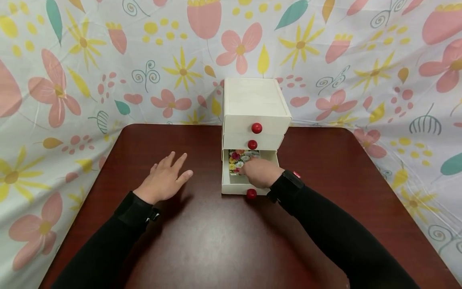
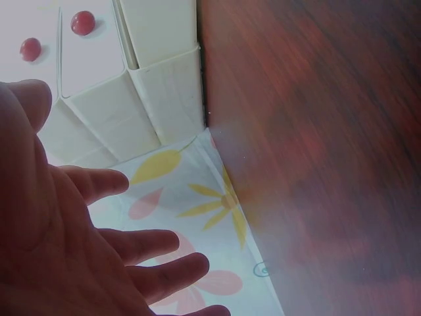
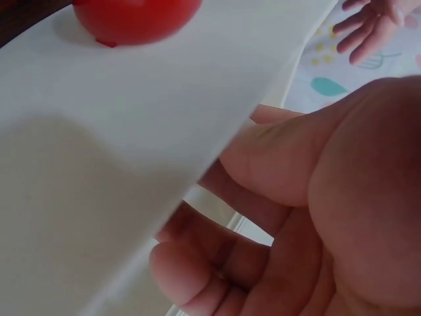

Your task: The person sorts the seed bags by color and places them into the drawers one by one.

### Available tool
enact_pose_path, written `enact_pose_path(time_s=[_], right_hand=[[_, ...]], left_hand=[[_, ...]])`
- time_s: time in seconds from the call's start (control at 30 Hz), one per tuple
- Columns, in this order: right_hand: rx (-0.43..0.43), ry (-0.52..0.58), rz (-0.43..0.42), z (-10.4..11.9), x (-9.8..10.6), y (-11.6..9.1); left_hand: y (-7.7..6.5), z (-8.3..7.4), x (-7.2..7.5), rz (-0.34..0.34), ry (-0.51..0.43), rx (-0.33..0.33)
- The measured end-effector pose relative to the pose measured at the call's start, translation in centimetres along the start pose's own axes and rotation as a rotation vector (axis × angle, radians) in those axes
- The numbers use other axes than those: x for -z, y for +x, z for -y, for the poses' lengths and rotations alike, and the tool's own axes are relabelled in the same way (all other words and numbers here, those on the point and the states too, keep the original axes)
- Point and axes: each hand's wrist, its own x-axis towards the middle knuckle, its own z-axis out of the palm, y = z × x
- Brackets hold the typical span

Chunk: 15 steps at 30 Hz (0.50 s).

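A small white chest of drawers point(image 1: 255, 96) with red knobs stands at the back of the table, its bottom drawer point(image 1: 236, 188) pulled out. Inside lies a card printed with colourful flowers point(image 1: 237, 159). My right hand point(image 1: 262, 172) reaches over the drawer front with fingers curled and pinches the card at its near right part. In the right wrist view, the drawer front point(image 3: 118, 131) hides the tips of the thumb and forefinger. Left of the chest, my left hand point(image 1: 164, 178) is held over the table with fingers spread, holding nothing.
Two upper drawers, with red knobs point(image 1: 256, 128), sit closed above the open one. The dark reddish-brown table point(image 1: 202, 241) reaches back to a flower-printed cloth point(image 1: 137, 48) hung behind and around it.
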Motion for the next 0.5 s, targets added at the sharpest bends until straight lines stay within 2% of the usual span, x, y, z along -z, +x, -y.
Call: enact_pose_path(time_s=[0.23, 0.5], right_hand=[[-0.026, 0.012, 0.041, -0.24, 0.53, 0.6], [-0.096, 0.064, 0.163, -0.3, -0.01, 1.06]], left_hand=[[-0.06, -0.01, 0.41, -0.011, 0.0, -0.014], [-0.39, 0.17, 0.14, -0.003, 0.017, -0.016]])
